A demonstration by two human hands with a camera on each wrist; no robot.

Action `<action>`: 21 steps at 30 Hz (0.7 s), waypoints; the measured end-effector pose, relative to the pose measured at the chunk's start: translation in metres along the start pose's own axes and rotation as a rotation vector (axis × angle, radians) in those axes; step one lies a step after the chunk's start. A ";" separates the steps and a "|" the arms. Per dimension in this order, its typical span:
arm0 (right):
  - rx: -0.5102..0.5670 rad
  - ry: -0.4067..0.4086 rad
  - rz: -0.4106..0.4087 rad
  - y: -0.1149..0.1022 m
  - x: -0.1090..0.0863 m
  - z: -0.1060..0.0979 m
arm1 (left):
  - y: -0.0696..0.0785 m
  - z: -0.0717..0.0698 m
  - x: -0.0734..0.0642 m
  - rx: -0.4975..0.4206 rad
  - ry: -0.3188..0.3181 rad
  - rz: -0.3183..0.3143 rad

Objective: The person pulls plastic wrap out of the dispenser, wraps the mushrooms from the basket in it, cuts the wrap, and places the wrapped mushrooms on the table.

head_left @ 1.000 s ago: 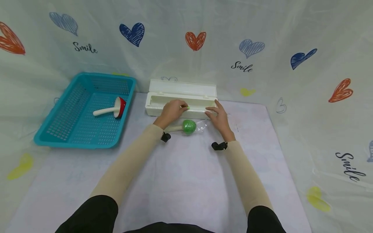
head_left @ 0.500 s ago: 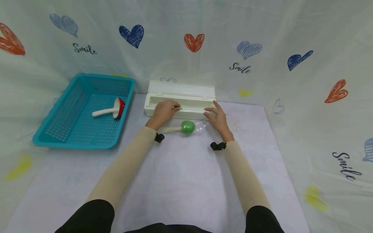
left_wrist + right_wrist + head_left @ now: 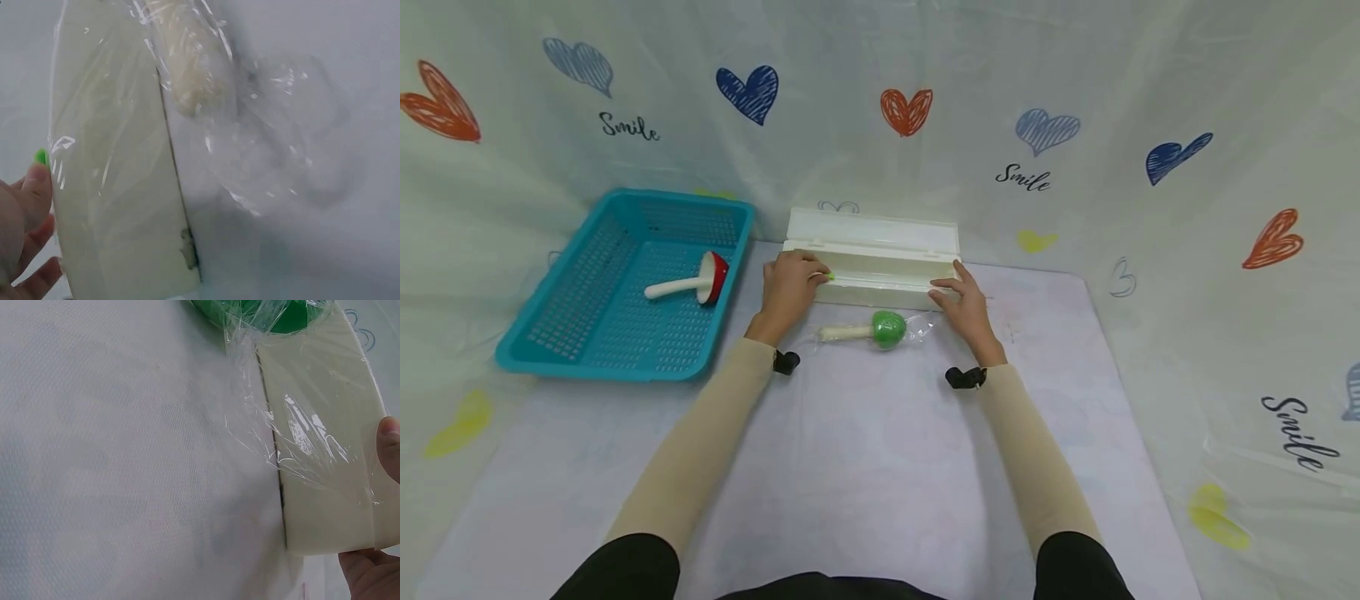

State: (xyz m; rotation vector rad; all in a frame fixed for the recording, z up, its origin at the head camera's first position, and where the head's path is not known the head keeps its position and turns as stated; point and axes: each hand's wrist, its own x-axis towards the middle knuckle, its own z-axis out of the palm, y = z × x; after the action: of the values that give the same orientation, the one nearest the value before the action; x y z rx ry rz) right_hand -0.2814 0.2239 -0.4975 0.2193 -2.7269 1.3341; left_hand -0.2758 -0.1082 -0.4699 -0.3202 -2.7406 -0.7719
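A long white cling film box [image 3: 880,293] lies at the back of the table with its lid [image 3: 872,229] raised. My left hand [image 3: 790,292] is at the left part of its front rim, thumb and fingertips on a small green slide cutter [image 3: 41,156]. My right hand [image 3: 962,308] grips the box's right end, thumb on the front edge and fingers round the end. Clear film [image 3: 306,425] hangs over the box's front face. In front of the box lies a green-headed maraca [image 3: 889,329] with a cream handle, wrapped in clear film.
At the left stands a turquoise mesh basket [image 3: 617,372], holding a red-and-white mushroom-shaped object [image 3: 707,279] with a white handle. A curtain [image 3: 827,50] printed with hearts rises right behind the box. White cloth [image 3: 865,467] covers the table.
My left hand has slid leftward along the box's front rim with the green slide cutter, uncovering the maraca's handle. The right hand has stayed at the box's right end.
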 end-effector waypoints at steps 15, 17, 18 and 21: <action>-0.001 0.006 -0.024 0.000 0.000 -0.001 | -0.015 -0.010 -0.015 -0.241 0.104 -0.227; 0.004 0.005 -0.028 0.000 0.000 -0.001 | -0.018 -0.012 -0.017 -0.237 0.109 -0.247; 0.005 0.006 -0.030 0.001 0.000 -0.001 | -0.019 -0.013 -0.017 -0.231 0.110 -0.256; 0.009 -0.003 -0.028 0.001 0.000 0.001 | -0.023 -0.015 -0.020 -0.204 0.120 -0.305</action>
State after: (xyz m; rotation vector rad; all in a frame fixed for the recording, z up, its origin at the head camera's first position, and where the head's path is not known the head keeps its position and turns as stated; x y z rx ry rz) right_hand -0.2812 0.2237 -0.4989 0.2601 -2.7104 1.3394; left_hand -0.2610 -0.1384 -0.4748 0.1071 -2.6332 -1.1136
